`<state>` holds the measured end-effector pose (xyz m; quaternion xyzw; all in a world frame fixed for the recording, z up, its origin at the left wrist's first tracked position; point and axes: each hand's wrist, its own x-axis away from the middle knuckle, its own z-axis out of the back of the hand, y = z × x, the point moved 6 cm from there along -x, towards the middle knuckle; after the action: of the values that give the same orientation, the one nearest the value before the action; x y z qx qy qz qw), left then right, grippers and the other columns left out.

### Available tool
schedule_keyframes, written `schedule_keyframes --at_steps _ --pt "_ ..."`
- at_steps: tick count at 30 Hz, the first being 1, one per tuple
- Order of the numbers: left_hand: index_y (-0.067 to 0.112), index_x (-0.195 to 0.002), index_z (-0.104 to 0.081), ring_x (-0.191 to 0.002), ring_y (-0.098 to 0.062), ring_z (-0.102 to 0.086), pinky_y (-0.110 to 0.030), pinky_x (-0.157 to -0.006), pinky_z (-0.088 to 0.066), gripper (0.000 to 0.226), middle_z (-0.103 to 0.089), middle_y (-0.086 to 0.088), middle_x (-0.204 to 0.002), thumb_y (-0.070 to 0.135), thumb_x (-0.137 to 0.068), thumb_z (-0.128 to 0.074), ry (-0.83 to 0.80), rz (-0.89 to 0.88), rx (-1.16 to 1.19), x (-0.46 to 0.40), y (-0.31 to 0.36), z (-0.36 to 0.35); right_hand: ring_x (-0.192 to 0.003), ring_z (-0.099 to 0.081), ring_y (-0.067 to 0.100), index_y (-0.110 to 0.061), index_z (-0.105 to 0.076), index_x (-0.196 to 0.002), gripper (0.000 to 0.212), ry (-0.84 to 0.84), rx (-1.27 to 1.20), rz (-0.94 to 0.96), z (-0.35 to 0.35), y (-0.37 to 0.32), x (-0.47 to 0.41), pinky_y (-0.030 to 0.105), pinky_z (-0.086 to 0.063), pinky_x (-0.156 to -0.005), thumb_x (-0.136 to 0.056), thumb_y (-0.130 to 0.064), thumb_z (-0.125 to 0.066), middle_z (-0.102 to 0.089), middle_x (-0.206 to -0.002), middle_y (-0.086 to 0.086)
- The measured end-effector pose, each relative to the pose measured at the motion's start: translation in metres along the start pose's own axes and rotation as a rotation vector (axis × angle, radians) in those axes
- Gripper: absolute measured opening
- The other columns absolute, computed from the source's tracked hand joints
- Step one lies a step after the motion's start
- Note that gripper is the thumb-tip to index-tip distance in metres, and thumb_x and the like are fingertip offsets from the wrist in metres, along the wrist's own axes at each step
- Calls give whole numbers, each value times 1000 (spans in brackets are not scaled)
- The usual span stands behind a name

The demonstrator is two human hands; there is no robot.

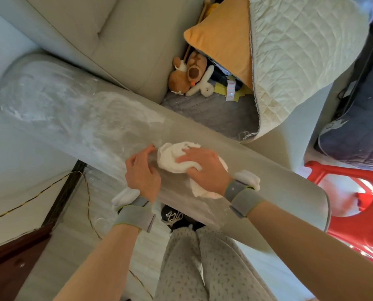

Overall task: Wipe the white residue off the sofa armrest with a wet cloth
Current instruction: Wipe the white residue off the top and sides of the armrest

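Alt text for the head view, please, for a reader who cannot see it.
A right hand presses a white cloth onto a grey sofa armrest; the left hand rests beside it. White residue covers the armrest's far end.

1. The sofa armrest (192, 135) is pale grey-green, smeared with white residue (57, 101).
2. The cloth (172, 157) is white.
3. The cushion (222, 38) is orange.
4. The quilt (300, 51) is cream, diamond-stitched.
5. The chair (354, 213) is red.
6. The trousers (194, 263) are grey, speckled.
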<state>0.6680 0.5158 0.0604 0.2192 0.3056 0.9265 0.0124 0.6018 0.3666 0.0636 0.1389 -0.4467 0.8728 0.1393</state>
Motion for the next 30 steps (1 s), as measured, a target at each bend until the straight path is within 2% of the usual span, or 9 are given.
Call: schedule_keyframes --at_steps 2,6,11,16,19,22,25,28,30 --pt "20 -130 -51 -129 -25 -34 -44 -99 -41 47 -54 -5 -129 0 -88 -46 -2 -52 -82 -2 3 -1 -115 -53 19 -13 -67 -113 35 -42 -192 -65 9 0 7 25 -37 -103 -86 -24 -48 -61 -125 5" --pt "24 -133 -44 -127 -26 -33 -43 -93 -40 41 -52 2 -134 21 -92 -48 -16 -57 -257 -1 9 -7 -84 -53 1 -15 -62 -114 41 129 -511 -187 37 12 21 -3 -38 -71 -76 -16 -46 -57 -105 -7" --pt "28 -142 -29 -130 -29 -26 -46 -97 -37 55 -35 4 -147 38 -92 -49 -91 -56 -416 3 13 -15 -86 -55 19 -27 -63 -91 24 356 -973 -536 56 54 51 31 -47 -74 -73 -13 -53 -61 -94 1" --pt "27 -142 -32 -128 -31 -27 -47 -96 -38 54 -33 2 -146 38 -92 -50 -96 -60 -475 0 16 -17 -77 -54 24 -11 -61 -96 38 397 -1138 -699 59 83 90 31 -46 -68 -62 -21 -49 -62 -86 8" --pt "24 -141 -33 -126 -33 -29 -47 -94 -39 52 -34 -2 -144 37 -93 -49 -92 -97 -540 0 18 -18 -62 -46 24 -9 -54 -77 14 420 -1113 -786 54 103 120 32 -42 -59 -81 -21 -50 -55 -58 5" --pt "20 -139 -34 -122 -35 -32 -47 -90 -41 50 -35 -7 -139 38 -94 -47 -115 -172 -638 -2 20 -19 -70 -52 26 -12 -58 -84 24 531 -1165 -837 49 122 153 37 -43 -67 -96 -16 -38 -57 -69 8" --pt "19 -135 -36 -120 -37 -34 -47 -88 -43 47 -36 -10 -137 39 -94 -45 -114 -205 -656 -3 20 -19 -88 -54 35 -13 -56 -96 21 588 -854 -848 53 129 174 38 -44 -76 -91 -4 -38 -56 -89 11" --pt "20 -137 -34 -122 -38 -33 -48 -90 -41 47 -35 -10 -138 39 -95 -44 -100 -215 -652 -2 16 -20 -96 -46 27 -15 -46 -127 48 740 -338 -807 65 118 186 27 -37 -82 -84 6 -39 -42 -124 13" --pt "20 -137 -34 -122 -39 -34 -49 -90 -41 47 -35 -11 -138 40 -95 -43 -84 -253 -667 -1 13 -19 -105 -42 30 -15 -43 -133 55 804 -27 -724 62 99 183 34 -38 -91 -83 7 -39 -39 -129 17"
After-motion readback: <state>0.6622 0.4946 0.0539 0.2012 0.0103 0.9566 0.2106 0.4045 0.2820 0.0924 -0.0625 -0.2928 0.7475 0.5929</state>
